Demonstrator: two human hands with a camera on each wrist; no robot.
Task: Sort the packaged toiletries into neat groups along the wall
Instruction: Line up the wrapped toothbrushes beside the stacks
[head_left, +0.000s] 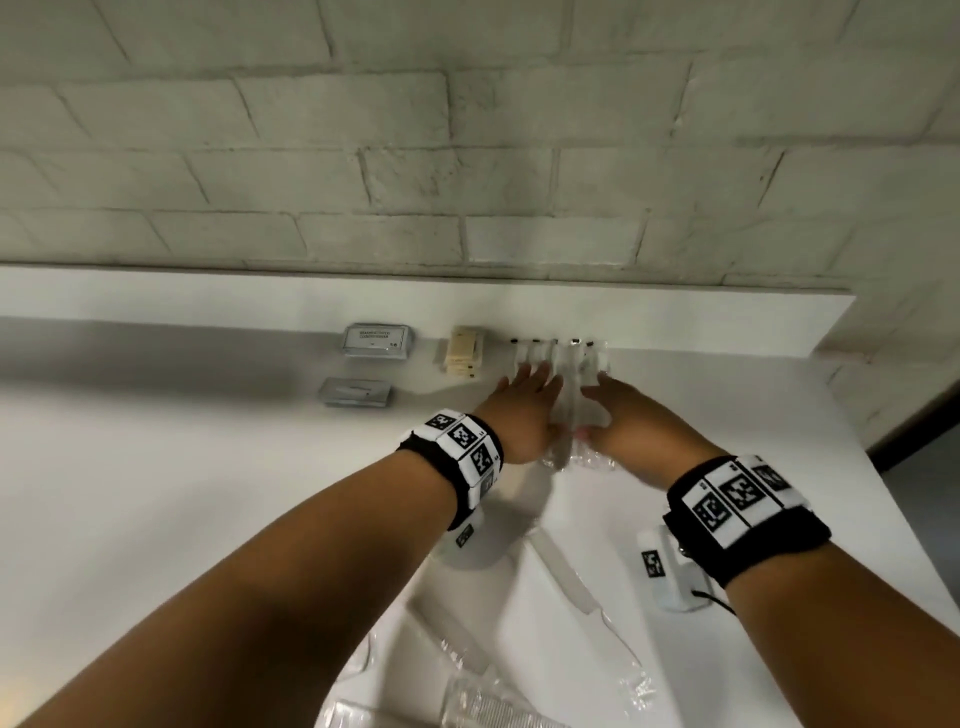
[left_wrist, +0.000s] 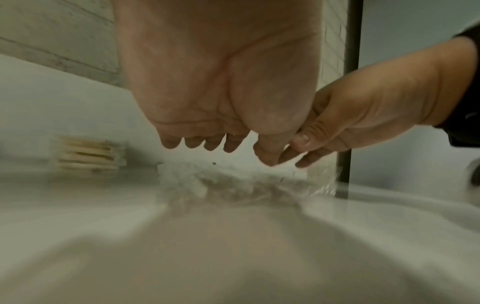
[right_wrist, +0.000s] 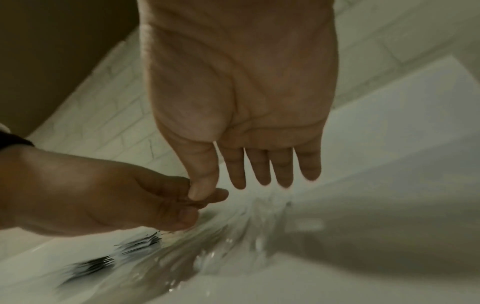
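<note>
A row of clear-wrapped packets with black caps (head_left: 563, 356) lies against the white backsplash. My left hand (head_left: 527, 397) and right hand (head_left: 621, 413) lie side by side over these packets, fingers straight and pointing at the wall, thumbs meeting between them. The left wrist view shows my left fingers (left_wrist: 205, 143) just above the crinkled clear packets (left_wrist: 233, 181), and my right hand (left_wrist: 350, 127) beside them. In the right wrist view my right fingers (right_wrist: 262, 170) hang over the blurred clear packets (right_wrist: 207, 246). Neither hand grips anything.
Left of the row stand a stack of cream packets (head_left: 464, 354) and two grey packets, one at the wall (head_left: 375, 340) and one in front of it (head_left: 356, 392). More clear-wrapped items (head_left: 467, 686) lie near me. The counter's right edge (head_left: 883, 467) drops to dark floor.
</note>
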